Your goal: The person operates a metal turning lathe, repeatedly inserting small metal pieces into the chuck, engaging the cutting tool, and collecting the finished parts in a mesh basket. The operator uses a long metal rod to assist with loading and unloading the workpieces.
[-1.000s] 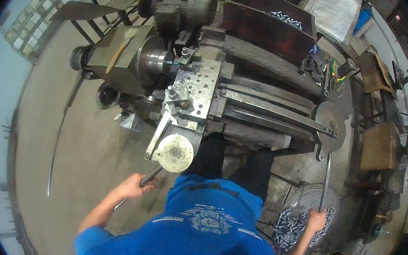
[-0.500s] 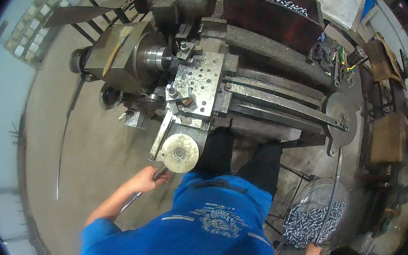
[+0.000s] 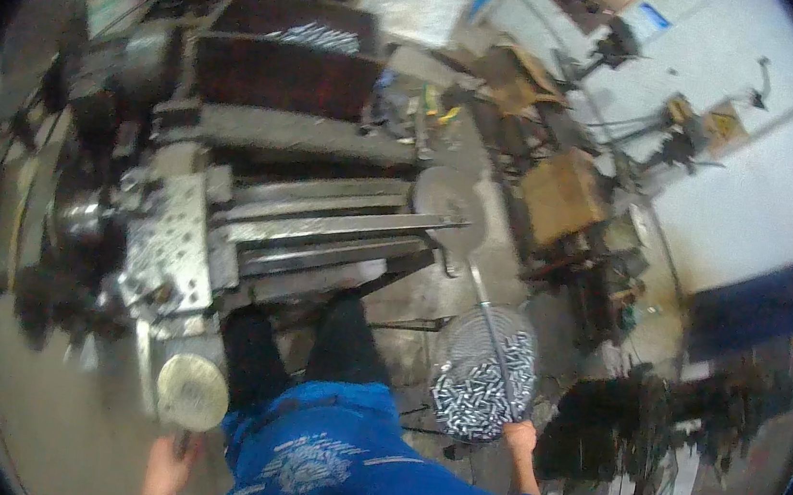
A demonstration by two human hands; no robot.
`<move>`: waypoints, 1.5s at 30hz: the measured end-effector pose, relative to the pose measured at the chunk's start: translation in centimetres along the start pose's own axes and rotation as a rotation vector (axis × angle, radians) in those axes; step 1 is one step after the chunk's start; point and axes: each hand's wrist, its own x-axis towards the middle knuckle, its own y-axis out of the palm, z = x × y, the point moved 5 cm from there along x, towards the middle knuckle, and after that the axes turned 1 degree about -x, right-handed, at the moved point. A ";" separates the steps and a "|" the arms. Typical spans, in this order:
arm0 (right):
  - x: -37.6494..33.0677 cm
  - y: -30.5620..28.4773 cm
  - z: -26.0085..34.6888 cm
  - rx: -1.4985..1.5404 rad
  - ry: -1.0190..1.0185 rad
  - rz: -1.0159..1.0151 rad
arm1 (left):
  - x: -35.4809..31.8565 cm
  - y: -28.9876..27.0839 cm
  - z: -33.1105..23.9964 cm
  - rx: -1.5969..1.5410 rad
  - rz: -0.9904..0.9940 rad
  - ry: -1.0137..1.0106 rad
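Observation:
My left hand (image 3: 168, 467), slightly blurred, is closed around a lever handle just below a pale round disc (image 3: 193, 392) at the near end of the lathe's cross slide. At the right, my right hand (image 3: 520, 437) grips the lower end of a long metal lever (image 3: 495, 340). This lever runs up to a round plate (image 3: 447, 205) at the end of the slide bars. Beneath it stands a round mesh basket (image 3: 466, 337) holding many short shiny metal pins (image 3: 472, 398). The drilled tool plate (image 3: 175, 239) and the chuck (image 3: 81, 212) are on the left.
Behind the slide bars (image 3: 341, 227) sits a dark bin (image 3: 284, 76) with more metal pins in it. Hand tools (image 3: 434, 116) lie near the machine's far corner. Cardboard boxes (image 3: 561, 197) and dark machinery crowd the right side. A white wall (image 3: 731, 186) rises beyond.
The whole view has swung to the right, shifting the machine leftward and showing more wall. Both hands keep hold of their levers. The image is more blurred.

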 end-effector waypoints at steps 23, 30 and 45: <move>-4.0 0.0 -0.5 0.018 0.036 0.097 | 2.3 2.4 6.9 -0.341 0.027 0.230; -4.5 0.1 -0.3 0.014 0.057 0.107 | 2.4 1.8 5.8 -0.106 0.066 0.223; -5.1 2.3 -2.3 0.052 0.018 -0.072 | -0.5 -1.6 -1.4 -0.140 0.190 0.010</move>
